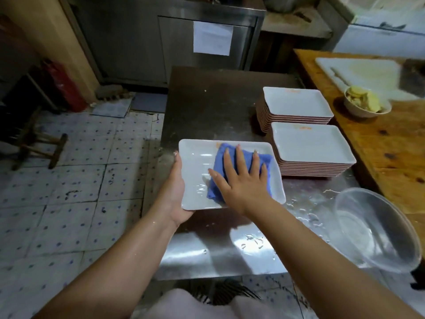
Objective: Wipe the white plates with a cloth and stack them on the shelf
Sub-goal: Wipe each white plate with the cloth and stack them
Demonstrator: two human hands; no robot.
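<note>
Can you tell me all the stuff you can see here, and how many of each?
plate being wiped: 1, white, held over the metal table's left edge
cloth: 1, blue, on that plate
plate stacks: 2, white, on the table's right side
metal table: 1, grey, wet in front
clear bowl: 1, table's right front
bowl of food: 1, on the wooden counter
cutting board: 1, white, same counter
stool: 1, wooden, floor left
left hand: grips the plate's edge
right hand: presses flat on the cloth

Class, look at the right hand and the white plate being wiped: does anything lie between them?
Yes. The blue cloth lies between the right hand and the white plate; the left hand holds the plate's edge directly.
</note>
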